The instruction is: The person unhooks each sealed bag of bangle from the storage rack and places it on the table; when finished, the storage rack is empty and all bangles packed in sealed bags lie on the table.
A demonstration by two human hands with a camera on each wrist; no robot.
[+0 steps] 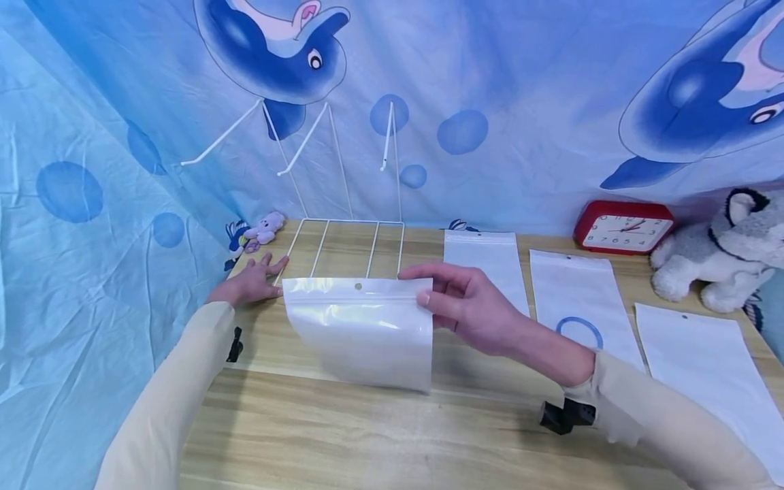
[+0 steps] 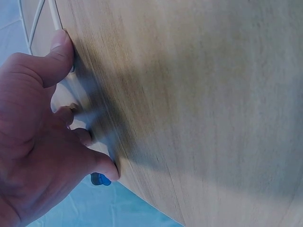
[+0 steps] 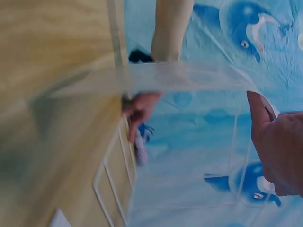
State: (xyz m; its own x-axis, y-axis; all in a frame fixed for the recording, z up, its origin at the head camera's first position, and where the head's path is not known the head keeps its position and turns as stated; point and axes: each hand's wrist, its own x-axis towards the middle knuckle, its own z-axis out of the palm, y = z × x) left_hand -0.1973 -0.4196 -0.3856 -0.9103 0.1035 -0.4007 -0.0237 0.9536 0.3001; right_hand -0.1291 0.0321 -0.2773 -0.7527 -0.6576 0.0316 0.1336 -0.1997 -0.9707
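Observation:
My right hand pinches the upper right corner of a white zip-top bag, thumb in front. The bag hangs with its round hole and seal strip uppermost, tilted above the table. In the right wrist view the bag appears nearly edge-on. Behind it stands a white wire rack with three raised hooked arms; the bag hides the front of its base. My left hand rests at the base's left side, fingers spread. The left wrist view shows the thumb touching the wire's end.
Three more white bags lie to the right: one at the back, one in the middle bearing a blue ring, one nearer. A red clock and plush dog stand behind. A purple toy sits back left.

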